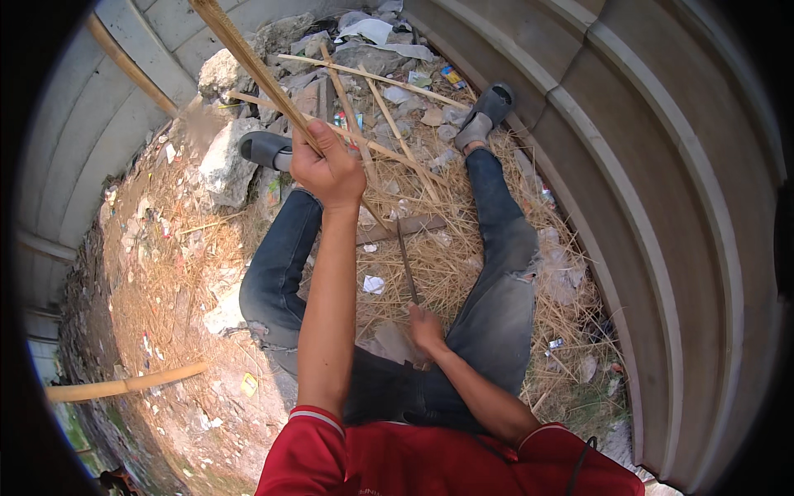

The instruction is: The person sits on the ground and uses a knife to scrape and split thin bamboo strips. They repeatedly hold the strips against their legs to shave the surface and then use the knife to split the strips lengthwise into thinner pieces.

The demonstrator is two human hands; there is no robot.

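My left hand [329,169] is closed round a long bamboo pole [252,66], raised and slanting from the upper left down toward the ground between my legs. Lower down, my right hand [426,329] grips a knife [406,266] with a long, narrow, dark blade pointing away from me. The blade's tip is close to the pole's lower end, above a flat brown wooden piece [426,225] on the ground; whether they touch I cannot tell. The knife's handle is mostly hidden in my fist.
Several split bamboo strips [376,76] lie crossed beyond my hands. Pale rocks [227,161] sit by my left foot. A corrugated metal wall [628,207] rises on the right, and a bamboo piece [136,383] lies at the left. Shavings and litter cover the ground.
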